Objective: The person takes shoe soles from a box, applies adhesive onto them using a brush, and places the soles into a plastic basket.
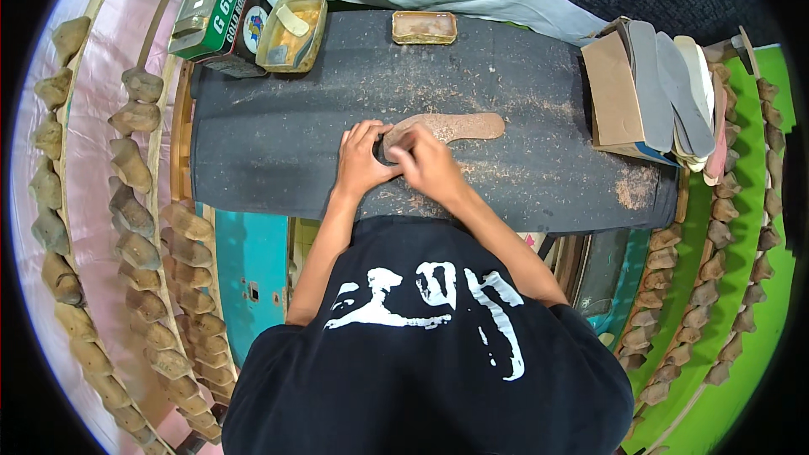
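A brown, shoe-shaped insole lies on the dark cloth of the worktable, its narrower end toward the right. My left hand grips the wide left end, fingers along the far side and thumb on the near side. Over that same end, my right hand is closed, its fingers curled in. Whatever sits between the right fingers is hidden by the hand. Pale brown shavings are scattered on the cloth around the insole.
Back left stand a green metal can and a yellowish tray with flat pieces. A small shallow dish sits at the far edge. At right, a cardboard box holds grey soles. Wooden shoe lasts line racks on both sides.
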Tool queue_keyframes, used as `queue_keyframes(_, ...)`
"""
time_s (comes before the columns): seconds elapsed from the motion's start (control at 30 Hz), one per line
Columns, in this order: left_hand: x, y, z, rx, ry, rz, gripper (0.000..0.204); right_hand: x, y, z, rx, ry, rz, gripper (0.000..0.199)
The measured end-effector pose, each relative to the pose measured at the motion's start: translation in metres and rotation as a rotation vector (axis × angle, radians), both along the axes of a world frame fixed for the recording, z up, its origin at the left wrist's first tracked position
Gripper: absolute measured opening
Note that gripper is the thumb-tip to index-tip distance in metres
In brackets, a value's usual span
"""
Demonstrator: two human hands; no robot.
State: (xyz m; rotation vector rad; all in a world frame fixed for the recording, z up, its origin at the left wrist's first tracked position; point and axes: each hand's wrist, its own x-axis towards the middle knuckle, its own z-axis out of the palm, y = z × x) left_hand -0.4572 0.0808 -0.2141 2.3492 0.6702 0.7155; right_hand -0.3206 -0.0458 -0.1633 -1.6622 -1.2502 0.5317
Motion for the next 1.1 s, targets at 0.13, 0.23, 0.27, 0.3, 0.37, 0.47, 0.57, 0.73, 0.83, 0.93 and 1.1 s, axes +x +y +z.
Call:
queue_keyframes(0.13, 0.004, 0.0, 0.01, 0.081, 0.017, 0.0, 0.075, 0.045, -0.017, 0.001, 0.059, -0.12, -0.344, 0.016)
queue_keyframes(0.23, 0.006, 0.0, 0.012, 0.026, 0.043, -0.003, 0.076, 0.053, -0.024, 0.011, 0.065, -0.235, -0.436, 0.01)
queue_keyframes(0.27, 0.007, 0.0, 0.01, 0.018, 0.052, -0.004, 0.076, 0.047, -0.023, 0.009, 0.043, -0.281, -0.37, 0.01)
queue_keyframes(0.3, 0.008, 0.001, 0.009, 0.018, 0.051, -0.016, 0.076, 0.037, -0.022, 0.008, 0.021, -0.329, -0.307, 0.012)
queue_keyframes(0.37, 0.006, 0.002, 0.006, 0.036, 0.039, -0.008, 0.074, 0.016, -0.02, 0.009, 0.053, -0.413, -0.051, 0.021)
queue_keyframes(0.47, 0.002, 0.002, 0.001, 0.048, 0.03, 0.006, 0.075, 0.006, -0.018, 0.011, 0.084, -0.356, 0.022, 0.016)
queue_keyframes(0.57, 0.005, 0.0, 0.005, 0.041, 0.046, 0.007, 0.077, 0.039, -0.034, -0.025, -0.05, -0.06, -0.313, 0.022)
queue_keyframes(0.73, 0.004, 0.0, 0.009, 0.046, 0.049, -0.001, 0.078, 0.087, -0.058, 0.003, 0.064, -0.104, -0.596, 0.014)
queue_keyframes(0.83, 0.006, -0.001, 0.008, -0.016, 0.082, 0.013, 0.079, 0.077, -0.052, 0.008, 0.076, -0.265, -0.584, 0.014)
queue_keyframes(0.93, 0.013, -0.006, 0.021, -0.059, 0.177, 0.028, 0.086, 0.043, -0.035, -0.002, 0.072, -0.148, -0.438, 0.016)
queue_keyframes(1.1, 0.011, -0.005, 0.006, 0.062, 0.226, 0.05, 0.097, 0.059, -0.042, 0.005, 0.036, -0.156, -0.468, 0.017)
